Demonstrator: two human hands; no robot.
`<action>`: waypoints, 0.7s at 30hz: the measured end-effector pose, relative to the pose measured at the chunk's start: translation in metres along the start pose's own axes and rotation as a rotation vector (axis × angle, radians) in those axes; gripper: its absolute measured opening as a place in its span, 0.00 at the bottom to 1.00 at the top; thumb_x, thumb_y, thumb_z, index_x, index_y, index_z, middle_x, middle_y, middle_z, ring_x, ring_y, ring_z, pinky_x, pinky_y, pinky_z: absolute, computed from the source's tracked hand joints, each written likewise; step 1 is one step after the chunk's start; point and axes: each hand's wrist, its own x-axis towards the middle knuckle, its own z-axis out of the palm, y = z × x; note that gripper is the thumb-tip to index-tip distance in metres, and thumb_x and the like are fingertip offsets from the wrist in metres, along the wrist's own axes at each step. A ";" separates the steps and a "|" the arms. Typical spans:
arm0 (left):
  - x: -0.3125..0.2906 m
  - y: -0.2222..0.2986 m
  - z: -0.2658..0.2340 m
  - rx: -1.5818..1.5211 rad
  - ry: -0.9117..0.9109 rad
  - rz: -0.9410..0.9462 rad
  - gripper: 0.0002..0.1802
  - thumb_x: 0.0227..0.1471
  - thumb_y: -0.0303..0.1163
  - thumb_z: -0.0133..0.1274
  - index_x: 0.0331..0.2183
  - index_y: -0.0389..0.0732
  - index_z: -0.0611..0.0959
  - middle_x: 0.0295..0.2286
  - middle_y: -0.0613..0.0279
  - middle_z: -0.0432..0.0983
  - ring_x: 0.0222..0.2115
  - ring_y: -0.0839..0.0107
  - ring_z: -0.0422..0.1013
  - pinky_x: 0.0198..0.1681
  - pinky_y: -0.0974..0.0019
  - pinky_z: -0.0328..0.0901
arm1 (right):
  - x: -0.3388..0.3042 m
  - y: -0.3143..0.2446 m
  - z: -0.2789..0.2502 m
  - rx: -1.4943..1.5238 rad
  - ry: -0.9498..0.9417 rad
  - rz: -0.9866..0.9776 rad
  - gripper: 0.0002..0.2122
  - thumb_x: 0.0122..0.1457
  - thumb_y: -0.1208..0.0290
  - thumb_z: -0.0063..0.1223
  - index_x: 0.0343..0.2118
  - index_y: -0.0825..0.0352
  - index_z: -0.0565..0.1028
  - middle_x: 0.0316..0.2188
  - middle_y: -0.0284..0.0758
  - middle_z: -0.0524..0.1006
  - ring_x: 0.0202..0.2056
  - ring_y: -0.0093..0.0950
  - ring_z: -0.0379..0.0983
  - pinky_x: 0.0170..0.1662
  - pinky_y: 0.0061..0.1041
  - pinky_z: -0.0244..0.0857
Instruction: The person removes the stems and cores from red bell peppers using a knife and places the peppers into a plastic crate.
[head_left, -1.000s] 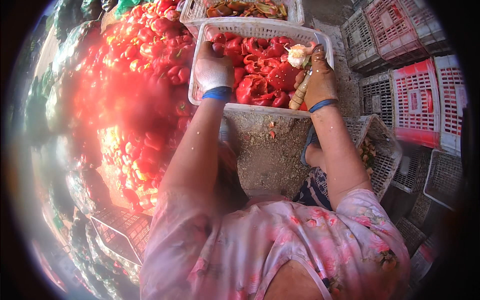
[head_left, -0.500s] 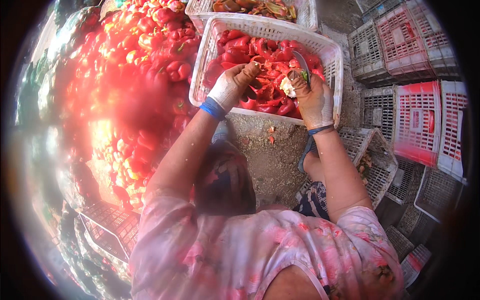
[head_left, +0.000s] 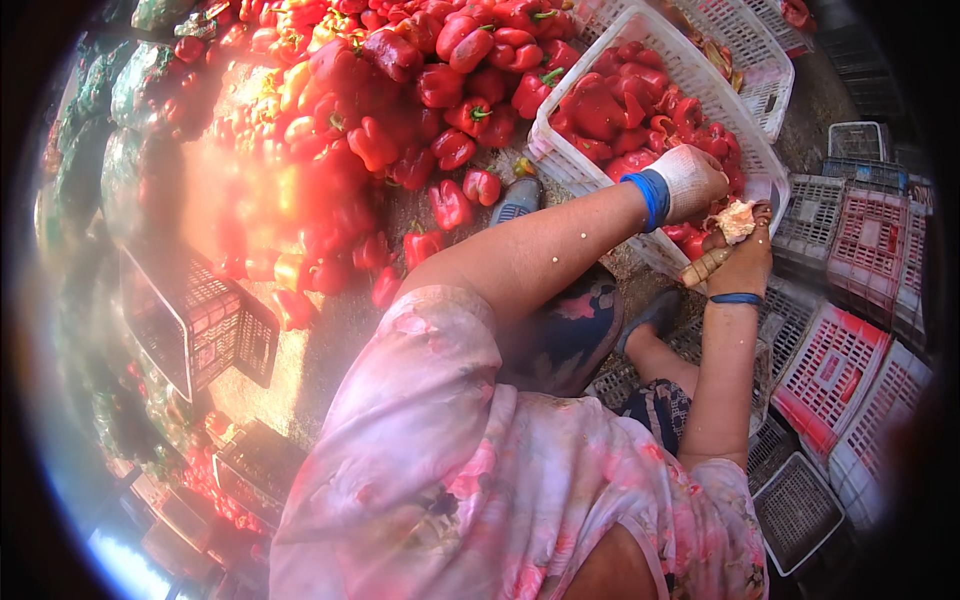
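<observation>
A white plastic crate holds red bell pepper pieces. Over its near right part, my left hand, in a stained white glove with a blue band, is curled; its fingertips are hidden. Just below it, my right hand, in a brown-stained glove, is closed round a knife; the wooden handle sticks out to the left and the blade does not show. A pale, seedy pepper core sits at the right hand's fingers, close to the left hand.
To the left spreads a large heap of whole red peppers, partly washed out by glare. Another white crate stands behind the first. Stacked crates line the right side. An overturned crate lies at left. My shoe is beside the peppers.
The view has turned left, so the crate appears farther right. My hands have come closer together. The knife's curved blade, visible before, is hidden now; its handle shows instead.
</observation>
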 end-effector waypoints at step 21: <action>-0.311 -0.126 0.200 -0.374 0.209 -1.866 0.56 0.31 0.55 0.65 0.58 0.36 0.64 0.52 0.45 0.70 0.53 0.52 0.69 0.55 0.59 0.65 | -0.086 0.110 -0.390 -0.656 1.006 0.432 0.22 0.57 0.47 0.51 0.39 0.64 0.77 0.24 0.35 0.77 0.13 0.28 0.64 0.17 0.31 0.56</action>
